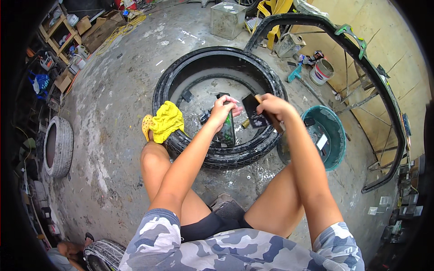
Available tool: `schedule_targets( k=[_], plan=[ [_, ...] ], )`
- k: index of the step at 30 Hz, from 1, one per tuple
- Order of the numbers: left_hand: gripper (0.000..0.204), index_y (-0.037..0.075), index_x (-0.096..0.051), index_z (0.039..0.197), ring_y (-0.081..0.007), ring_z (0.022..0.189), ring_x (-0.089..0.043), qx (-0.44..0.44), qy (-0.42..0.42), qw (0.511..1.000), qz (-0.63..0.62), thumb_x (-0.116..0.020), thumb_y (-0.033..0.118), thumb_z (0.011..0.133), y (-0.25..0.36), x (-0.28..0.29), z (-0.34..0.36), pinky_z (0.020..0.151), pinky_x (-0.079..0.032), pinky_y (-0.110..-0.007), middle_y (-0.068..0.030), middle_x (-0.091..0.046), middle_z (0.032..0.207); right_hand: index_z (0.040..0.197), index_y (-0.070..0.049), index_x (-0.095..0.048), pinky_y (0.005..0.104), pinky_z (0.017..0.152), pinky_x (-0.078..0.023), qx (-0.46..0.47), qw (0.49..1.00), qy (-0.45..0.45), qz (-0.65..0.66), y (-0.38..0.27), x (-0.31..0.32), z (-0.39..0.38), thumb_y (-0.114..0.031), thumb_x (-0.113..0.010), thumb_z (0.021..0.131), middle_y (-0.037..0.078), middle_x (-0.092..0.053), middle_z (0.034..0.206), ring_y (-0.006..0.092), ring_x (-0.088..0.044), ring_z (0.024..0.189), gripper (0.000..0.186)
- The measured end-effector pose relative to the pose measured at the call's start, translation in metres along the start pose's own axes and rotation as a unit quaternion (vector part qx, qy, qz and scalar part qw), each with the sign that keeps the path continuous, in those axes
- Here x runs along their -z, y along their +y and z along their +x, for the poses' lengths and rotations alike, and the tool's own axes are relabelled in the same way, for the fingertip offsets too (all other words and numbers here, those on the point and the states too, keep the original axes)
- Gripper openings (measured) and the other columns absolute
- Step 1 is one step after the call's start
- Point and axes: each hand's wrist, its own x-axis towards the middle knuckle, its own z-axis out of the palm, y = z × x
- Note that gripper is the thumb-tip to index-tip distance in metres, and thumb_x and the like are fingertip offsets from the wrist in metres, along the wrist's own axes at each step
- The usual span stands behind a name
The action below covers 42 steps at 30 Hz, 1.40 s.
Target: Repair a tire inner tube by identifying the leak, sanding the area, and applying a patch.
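A large black tire (178, 77) lies flat on the floor between my knees, with a greyish hollow in its middle. My right hand (274, 106) is closed over a brown wooden strip (272, 118) and a black flat rectangular piece (252, 110), held tilted above the tire's right side. To its left, my left hand (223, 113) hangs over the hollow, fingers loosely bent and apart, with nothing visible in them. Below that hand a dark oblong thing with green marks (228, 128) stands in the hollow. A yellow cloth (168, 122) drapes over the tire's left rim.
Right of the tire stands a teal tub (340, 151) with a few small pieces inside. Behind it are a white bucket (322, 72), a teal-headed brush (295, 73) and a black curved frame (392, 97). Another tire (59, 147) stands at the left. A person (68, 253) appears lower left.
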Motion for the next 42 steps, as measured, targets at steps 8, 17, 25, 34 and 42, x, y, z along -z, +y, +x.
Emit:
schedule_targets(
  k=[8,17,25,34,42],
  plan=[
    [0.014,0.001,-0.052,0.101,-0.0319,0.100,-0.068,0.002,-0.014,0.999,-0.042,-0.055,-0.003,0.089,0.005,-0.001,-0.007,0.083,-0.059,-0.036,-0.0137,-0.061,0.093,0.108,0.004,-0.057,0.0443,0.089,-0.048,0.156,0.940,0.302,-0.022,0.012,-0.033,-0.015,-0.008,-0.065,0.075,0.029,-0.065,0.102,0.0437,-0.062,0.104,0.036],
    [0.012,0.000,-0.053,0.101,-0.0305,0.095,-0.069,0.003,-0.014,0.999,-0.034,-0.055,-0.002,0.089,0.019,-0.005,-0.015,0.076,-0.060,-0.036,-0.0132,-0.060,0.098,0.111,0.004,-0.058,0.0344,0.080,-0.051,0.188,0.947,0.174,0.195,0.026,-0.038,-0.003,-0.006,-0.068,0.078,0.016,-0.068,0.096,0.0218,-0.066,0.087,0.036],
    [0.022,0.004,-0.068,0.101,-0.0079,0.073,-0.055,-0.022,-0.048,0.997,0.062,-0.067,0.024,0.091,0.016,-0.005,-0.028,0.056,-0.047,-0.025,-0.0001,-0.060,0.084,0.115,0.001,-0.058,0.0310,0.084,-0.053,0.174,0.903,-0.010,0.393,0.013,-0.047,-0.020,0.004,-0.061,0.084,0.009,-0.067,0.102,0.0164,-0.066,0.090,0.031],
    [0.018,0.003,-0.067,0.084,-0.0072,0.063,-0.054,-0.057,-0.002,0.992,0.111,-0.071,0.020,0.089,0.026,-0.009,-0.043,0.048,-0.048,-0.024,0.0006,-0.058,0.072,0.117,-0.001,-0.053,0.0295,0.073,-0.053,0.164,0.882,-0.015,0.442,0.008,-0.050,-0.021,-0.014,-0.068,0.089,0.006,-0.064,0.094,0.0143,-0.064,0.079,0.035],
    [0.016,0.004,-0.064,0.081,-0.0083,0.057,-0.055,-0.089,0.032,0.989,0.118,-0.069,0.016,0.089,0.033,-0.009,-0.056,0.051,-0.048,-0.024,-0.0002,-0.058,0.068,0.116,0.000,-0.049,0.0265,0.044,-0.042,0.198,0.924,0.028,0.327,0.007,-0.049,-0.026,-0.012,-0.077,0.080,0.001,-0.054,0.069,0.0098,-0.051,0.051,0.047]
  ],
)
